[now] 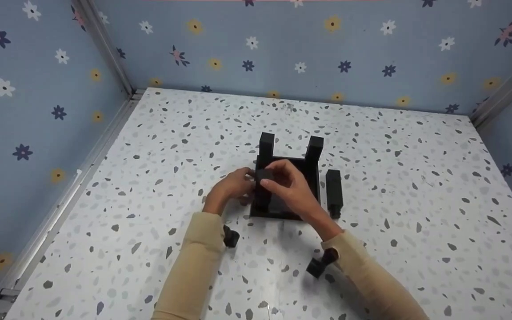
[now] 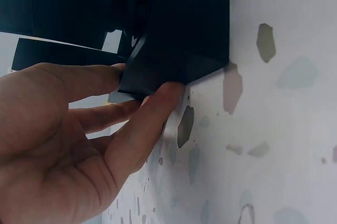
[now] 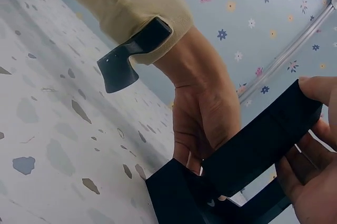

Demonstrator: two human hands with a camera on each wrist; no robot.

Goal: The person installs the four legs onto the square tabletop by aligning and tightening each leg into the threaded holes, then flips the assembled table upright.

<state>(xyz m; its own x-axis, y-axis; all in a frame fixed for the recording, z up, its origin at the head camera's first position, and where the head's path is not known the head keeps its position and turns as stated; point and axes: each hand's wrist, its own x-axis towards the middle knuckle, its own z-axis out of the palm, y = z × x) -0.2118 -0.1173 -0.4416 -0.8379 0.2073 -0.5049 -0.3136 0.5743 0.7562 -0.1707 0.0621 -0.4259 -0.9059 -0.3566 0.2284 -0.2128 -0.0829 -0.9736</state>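
Fingers of the right hand (image 1: pixel 292 191) pinch a black leg (image 1: pixel 262 197) at a black frame's (image 1: pixel 278 215) near-left corner, the left hand's (image 1: pixel 234 186) fingers grip its edge, and tilting might seat the leg crooked.

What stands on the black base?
Two black posts rise at its far corners; the right grip holds a third post, near left. What that grip covers inside the base cannot be seen.
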